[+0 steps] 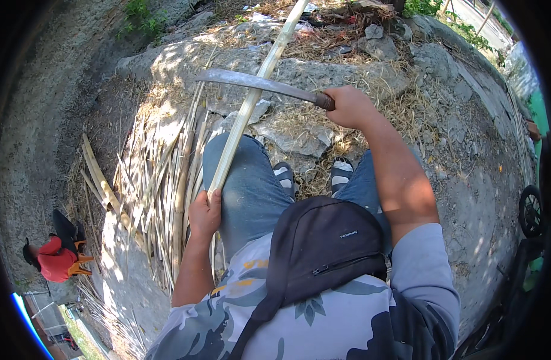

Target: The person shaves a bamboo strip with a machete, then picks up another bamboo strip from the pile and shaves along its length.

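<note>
My left hand [204, 213] is closed round the near end of a long pale bamboo strip [244, 114]. The strip slants up and away over my left thigh, and its far end runs out at the top of the picture. In my right hand [349, 107] is the dark handle of a machete [245, 80] with a long, slightly curved blade. That blade lies across the strip well beyond my left hand, its tip pointing left. Whether the edge bites into the bamboo I cannot tell.
A heap of split bamboo strips [167, 174] lies left of my leg, with thicker pieces [110, 195] beside it. Rocks and dry shavings [401, 114] cover the ground ahead. A person in red [54, 259] sits on an orange chair at far left. A wheel [530, 211] stands at far right.
</note>
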Demonstrator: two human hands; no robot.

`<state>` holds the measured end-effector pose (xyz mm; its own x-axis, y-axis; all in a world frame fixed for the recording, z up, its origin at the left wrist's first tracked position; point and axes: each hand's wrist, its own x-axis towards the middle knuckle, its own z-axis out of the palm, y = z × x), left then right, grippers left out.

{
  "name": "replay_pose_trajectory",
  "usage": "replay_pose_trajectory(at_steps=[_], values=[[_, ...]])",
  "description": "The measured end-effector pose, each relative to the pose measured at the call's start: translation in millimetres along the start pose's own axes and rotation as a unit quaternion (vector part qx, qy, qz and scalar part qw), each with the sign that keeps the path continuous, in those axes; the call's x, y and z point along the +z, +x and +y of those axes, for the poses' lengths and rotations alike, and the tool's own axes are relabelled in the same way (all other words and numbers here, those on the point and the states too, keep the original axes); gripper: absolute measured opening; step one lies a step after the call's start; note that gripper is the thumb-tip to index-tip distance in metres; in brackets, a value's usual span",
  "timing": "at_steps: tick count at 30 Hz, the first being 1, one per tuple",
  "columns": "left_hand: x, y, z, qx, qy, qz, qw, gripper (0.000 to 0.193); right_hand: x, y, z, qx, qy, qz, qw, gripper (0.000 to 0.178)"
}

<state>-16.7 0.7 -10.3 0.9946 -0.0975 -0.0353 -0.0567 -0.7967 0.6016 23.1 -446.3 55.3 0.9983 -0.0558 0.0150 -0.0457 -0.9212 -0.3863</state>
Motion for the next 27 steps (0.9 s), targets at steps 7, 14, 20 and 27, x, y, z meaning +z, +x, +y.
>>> replay_pose_trajectory(at_steps=[7, 14, 20, 27], values=[[0, -1, 1, 0.009, 0.002, 0.013, 1.000, 0.058, 11, -2, -28, -0.084, -0.031, -0.047, 0.995, 0.019], [-1, -4, 9, 0.008, 0.002, 0.021, 1.000, 0.059, 20, -4, -42, -0.159, -0.049, -0.063, 0.984, 0.021], [-1, -2, 6, 0.018, 0.011, 0.021, 1.000, 0.060, 16, -3, -37, -0.145, -0.062, -0.055, 0.986, 0.021], [-2, -2, 6, 0.004, 0.026, 0.016, 1.000, 0.059, 21, 0, -29, -0.147, -0.063, -0.052, 0.986, 0.020]])
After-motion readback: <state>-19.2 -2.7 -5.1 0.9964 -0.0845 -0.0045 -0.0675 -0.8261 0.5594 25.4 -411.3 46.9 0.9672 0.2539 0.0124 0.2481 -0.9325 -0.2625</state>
